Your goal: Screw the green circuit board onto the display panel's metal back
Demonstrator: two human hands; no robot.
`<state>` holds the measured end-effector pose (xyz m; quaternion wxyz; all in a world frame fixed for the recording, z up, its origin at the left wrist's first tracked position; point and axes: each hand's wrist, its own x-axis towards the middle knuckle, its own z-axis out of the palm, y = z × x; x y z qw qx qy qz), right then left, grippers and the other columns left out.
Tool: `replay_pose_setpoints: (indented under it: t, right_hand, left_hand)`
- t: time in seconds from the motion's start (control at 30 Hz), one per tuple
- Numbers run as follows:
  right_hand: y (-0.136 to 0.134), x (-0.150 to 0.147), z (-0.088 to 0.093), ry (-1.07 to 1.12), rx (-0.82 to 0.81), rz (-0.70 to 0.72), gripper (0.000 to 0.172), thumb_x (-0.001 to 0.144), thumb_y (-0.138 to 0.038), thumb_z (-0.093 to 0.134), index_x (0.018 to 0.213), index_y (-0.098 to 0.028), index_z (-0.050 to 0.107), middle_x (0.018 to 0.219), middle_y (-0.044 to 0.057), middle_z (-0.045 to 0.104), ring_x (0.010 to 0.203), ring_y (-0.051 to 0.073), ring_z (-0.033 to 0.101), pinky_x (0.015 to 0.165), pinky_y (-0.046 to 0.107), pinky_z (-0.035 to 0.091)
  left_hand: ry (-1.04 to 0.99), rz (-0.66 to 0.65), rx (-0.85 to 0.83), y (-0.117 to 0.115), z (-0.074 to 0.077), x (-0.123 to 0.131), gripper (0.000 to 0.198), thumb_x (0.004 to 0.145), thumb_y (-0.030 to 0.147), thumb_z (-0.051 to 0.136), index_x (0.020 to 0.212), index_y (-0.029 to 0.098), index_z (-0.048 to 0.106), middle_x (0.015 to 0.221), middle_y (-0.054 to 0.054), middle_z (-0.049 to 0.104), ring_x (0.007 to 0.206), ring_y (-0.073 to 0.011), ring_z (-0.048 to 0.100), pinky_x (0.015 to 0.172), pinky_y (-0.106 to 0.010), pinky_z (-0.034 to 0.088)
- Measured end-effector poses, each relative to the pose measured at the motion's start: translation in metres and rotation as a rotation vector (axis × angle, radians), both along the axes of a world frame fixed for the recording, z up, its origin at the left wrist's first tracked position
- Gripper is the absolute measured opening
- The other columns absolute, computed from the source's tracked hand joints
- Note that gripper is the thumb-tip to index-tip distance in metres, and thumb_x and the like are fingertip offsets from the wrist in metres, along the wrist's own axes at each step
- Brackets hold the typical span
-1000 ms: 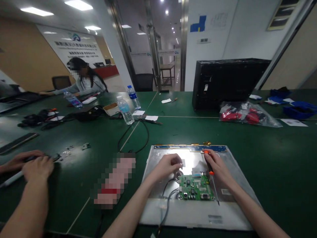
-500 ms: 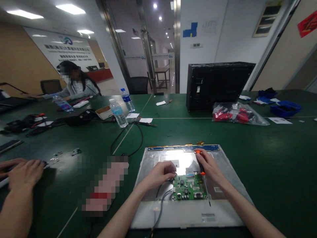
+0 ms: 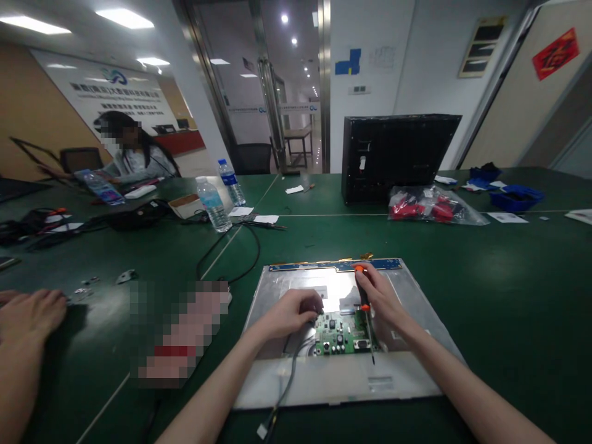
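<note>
A flat display panel (image 3: 333, 388) lies back side up on the table, with a green circuit board (image 3: 340, 332) on it and a blue strip board (image 3: 300, 266) along its far edge. My right hand (image 3: 383, 295) grips a screwdriver (image 3: 362, 288) by its orange-and-black handle, its thin shaft pointing back toward me over the board's right side. At the board's left upper edge, my left hand (image 3: 291, 308) has its fingers curled together; whatever they pinch is hidden. A grey cable (image 3: 292, 376) runs from the board's left side over the panel's near edge to a white plug (image 3: 263, 431).
Left of the panel lies a pixelated long object (image 3: 185, 336). Another person's hand (image 3: 34, 311) rests near small metal parts (image 3: 86, 290). Farther back stand water bottles (image 3: 213, 206), a black monitor housing (image 3: 398, 157) and a plastic bag with red items (image 3: 435, 206).
The whole view has shifted slightly, so the panel appears higher and farther left, and the cable's white plug shows. Both hands keep nearly the same places on the panel.
</note>
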<state>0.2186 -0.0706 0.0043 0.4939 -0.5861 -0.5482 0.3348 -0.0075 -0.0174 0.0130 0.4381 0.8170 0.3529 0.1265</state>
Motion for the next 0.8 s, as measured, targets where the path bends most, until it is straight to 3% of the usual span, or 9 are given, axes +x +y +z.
replay_pose_setpoints:
  t: [0.17, 0.37, 0.57, 0.8]
  right_hand:
    - [0.000, -0.009, 0.005, 0.170, 0.021, -0.050, 0.032, 0.084, -0.054, 0.050, 0.097, -0.026, 0.060, 0.079, 0.000, 0.060, 0.074, 0.020, 0.056, 0.060, 0.030, 0.045]
    - [0.020, -0.023, 0.014, 0.588, 0.016, -0.200, 0.039, 0.074, -0.057, 0.060, 0.097, -0.026, 0.055, 0.067, -0.006, 0.050, 0.052, 0.012, 0.048, 0.042, 0.022, 0.039]
    - [0.047, -0.041, 0.013, 0.711, 0.001, -0.249, 0.041, 0.075, -0.061, 0.060, 0.081, -0.023, 0.047, 0.064, -0.005, 0.052, 0.051, 0.010, 0.054, 0.041, 0.019, 0.039]
    - [0.030, -0.035, 0.002, 0.737, -0.005, -0.265, 0.039, 0.073, -0.058, 0.062, 0.087, -0.023, 0.051, 0.065, -0.006, 0.054, 0.050, 0.010, 0.058, 0.039, 0.017, 0.039]
  left_hand:
    - [-0.055, 0.024, -0.075, 0.003, -0.001, 0.002, 0.008, 0.076, 0.013, 0.058, 0.079, 0.015, 0.065, 0.074, -0.001, 0.067, 0.069, -0.0156, 0.062, 0.068, -0.027, 0.048]
    - [-0.079, 0.040, -0.023, 0.006, -0.002, 0.004, 0.005, 0.072, 0.014, 0.060, 0.076, 0.015, 0.064, 0.068, 0.000, 0.065, 0.065, -0.0146, 0.059, 0.065, -0.026, 0.047]
    - [-0.057, 0.058, 0.040, 0.004, -0.001, 0.004, 0.004, 0.075, 0.017, 0.059, 0.077, 0.015, 0.062, 0.067, 0.001, 0.061, 0.063, -0.0138, 0.055, 0.062, -0.025, 0.045]
    - [-0.004, 0.068, 0.243, 0.005, 0.001, 0.002, 0.009, 0.078, 0.012, 0.053, 0.079, 0.016, 0.061, 0.078, -0.003, 0.064, 0.074, -0.0172, 0.058, 0.067, -0.026, 0.045]
